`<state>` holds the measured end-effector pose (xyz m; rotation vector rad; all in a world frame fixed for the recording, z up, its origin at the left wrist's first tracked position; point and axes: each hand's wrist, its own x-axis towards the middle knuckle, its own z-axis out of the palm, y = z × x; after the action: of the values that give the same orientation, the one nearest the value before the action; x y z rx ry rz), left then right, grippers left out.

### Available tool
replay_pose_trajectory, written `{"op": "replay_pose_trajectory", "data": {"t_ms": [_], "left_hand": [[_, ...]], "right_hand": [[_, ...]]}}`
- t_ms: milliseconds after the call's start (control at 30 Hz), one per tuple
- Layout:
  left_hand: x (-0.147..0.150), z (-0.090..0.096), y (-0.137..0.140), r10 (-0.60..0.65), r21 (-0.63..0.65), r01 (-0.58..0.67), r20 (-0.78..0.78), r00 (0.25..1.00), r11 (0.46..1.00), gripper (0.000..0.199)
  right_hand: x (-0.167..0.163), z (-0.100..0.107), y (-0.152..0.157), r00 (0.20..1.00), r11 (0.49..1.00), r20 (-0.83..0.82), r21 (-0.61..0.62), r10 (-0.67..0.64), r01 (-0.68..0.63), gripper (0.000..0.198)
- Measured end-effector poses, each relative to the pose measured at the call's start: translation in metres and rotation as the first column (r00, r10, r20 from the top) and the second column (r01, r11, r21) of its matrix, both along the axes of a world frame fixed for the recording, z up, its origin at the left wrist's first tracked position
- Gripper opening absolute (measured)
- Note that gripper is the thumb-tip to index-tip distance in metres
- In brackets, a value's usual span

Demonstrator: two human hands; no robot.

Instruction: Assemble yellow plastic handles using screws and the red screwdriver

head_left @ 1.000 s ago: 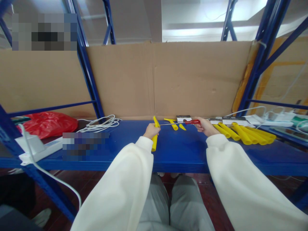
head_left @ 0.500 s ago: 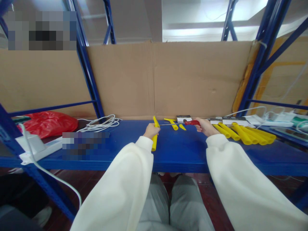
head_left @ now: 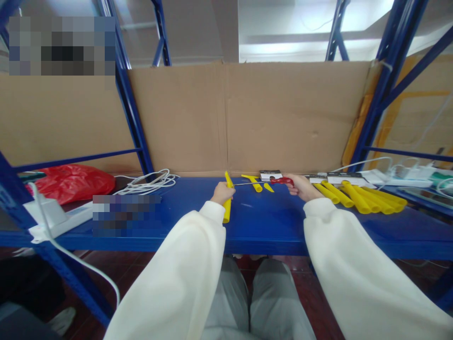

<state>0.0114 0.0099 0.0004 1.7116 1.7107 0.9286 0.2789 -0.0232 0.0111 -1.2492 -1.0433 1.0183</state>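
Note:
My left hand [head_left: 222, 192] is closed round a yellow tube-like plastic part [head_left: 227, 212], which stands out above and below the fingers. In my right hand [head_left: 300, 187] is the red handle of a screwdriver [head_left: 282, 181]. Its thin metal shaft runs level to the left and its tip meets the yellow part at my left fingers; the exact contact point is hidden. Behind the shaft lie another yellow part [head_left: 255, 184] with a crosspiece and a small yellow piece [head_left: 269, 188].
Several yellow tubes [head_left: 357, 198] lie at the right of the blue shelf [head_left: 262, 226]. A black-and-white box [head_left: 270, 175] stands against the cardboard wall [head_left: 283, 118]. White cable [head_left: 152, 182], a red bag [head_left: 78, 182] and a power strip [head_left: 71, 219] are at the left.
The screwdriver handle has shifted very slightly to the left. Both hands otherwise keep their place and hold.

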Motion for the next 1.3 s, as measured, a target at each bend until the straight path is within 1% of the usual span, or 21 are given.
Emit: {"op": "replay_pose_trajectory", "data": {"t_ms": [100, 233, 300, 467, 533, 600, 733, 800, 833, 900, 1000, 1100, 1167, 1300], "left_hand": [[0.0, 0.0, 0.0, 0.002, 0.004, -0.002, -0.008, 1.0, 1.0, 0.015], [-0.003, -0.002, 0.004, 0.027, 0.003, -0.026, -0.038, 0.999, 1.0, 0.014], [-0.006, -0.004, 0.007, 0.035, 0.008, -0.035, -0.045, 0.998, 0.999, 0.014], [-0.009, -0.009, 0.012, 0.023, 0.026, -0.022, -0.032, 0.999, 0.999, 0.014], [-0.009, -0.009, 0.012, 0.019, 0.019, -0.018, -0.031, 0.999, 1.0, 0.013], [-0.008, -0.009, 0.012, 0.016, 0.012, -0.015, -0.025, 1.0, 1.0, 0.013], [-0.006, -0.007, 0.009, 0.004, 0.007, -0.004, -0.014, 1.0, 1.0, 0.015], [-0.005, -0.006, 0.008, -0.007, 0.005, 0.008, -0.013, 1.0, 1.0, 0.015], [-0.004, -0.006, 0.007, -0.013, 0.006, 0.013, -0.009, 1.0, 1.0, 0.015], [-0.004, -0.005, 0.004, -0.026, 0.006, 0.026, 0.006, 1.0, 1.0, 0.015], [-0.003, -0.003, 0.0, -0.056, -0.005, 0.056, 0.044, 0.997, 0.998, 0.016], [-0.002, -0.001, -0.002, -0.07, -0.012, 0.071, 0.07, 0.995, 0.997, 0.015], [-0.002, -0.001, -0.001, -0.05, -0.008, 0.051, 0.069, 0.996, 0.999, 0.014], [-0.002, -0.001, -0.001, -0.02, 0.005, 0.019, 0.061, 0.998, 1.0, 0.014]], "right_hand": [[0.0, 0.002, -0.001, 1.0, 1.0, -0.001, 0.004, 0.015, -0.015, 0.017], [-0.001, 0.005, -0.007, 0.995, 0.993, 0.035, -0.081, 0.094, -0.091, 0.009], [-0.001, 0.005, -0.01, 0.985, 0.984, 0.082, -0.107, 0.151, -0.141, 0.013], [0.006, 0.002, -0.012, 0.941, 0.959, 0.19, -0.11, 0.279, -0.262, 0.037], [0.011, 0.0, -0.011, 0.91, 0.945, 0.254, -0.113, 0.327, -0.308, 0.043], [0.013, -0.002, -0.009, 0.863, 0.93, 0.348, -0.139, 0.367, -0.34, 0.043], [0.012, -0.004, -0.007, 0.723, 0.911, 0.556, -0.229, 0.411, -0.342, 0.036], [0.011, -0.007, -0.005, 0.66, 0.913, 0.633, -0.24, 0.405, -0.33, 0.031], [0.011, -0.008, -0.003, 0.643, 0.917, 0.657, -0.23, 0.394, -0.326, 0.028], [0.011, -0.013, 0.001, 0.637, 0.928, 0.683, -0.186, 0.358, -0.323, 0.023], [0.014, -0.019, 0.007, 0.651, 0.94, 0.697, -0.103, 0.301, -0.325, 0.016], [0.018, -0.021, 0.011, 0.658, 0.946, 0.711, -0.03, 0.248, -0.324, 0.011], [0.02, -0.02, 0.011, 0.642, 0.95, 0.733, -0.019, 0.225, -0.312, 0.01], [0.023, -0.016, 0.008, 0.597, 0.952, 0.771, -0.041, 0.223, -0.303, 0.012]]}}
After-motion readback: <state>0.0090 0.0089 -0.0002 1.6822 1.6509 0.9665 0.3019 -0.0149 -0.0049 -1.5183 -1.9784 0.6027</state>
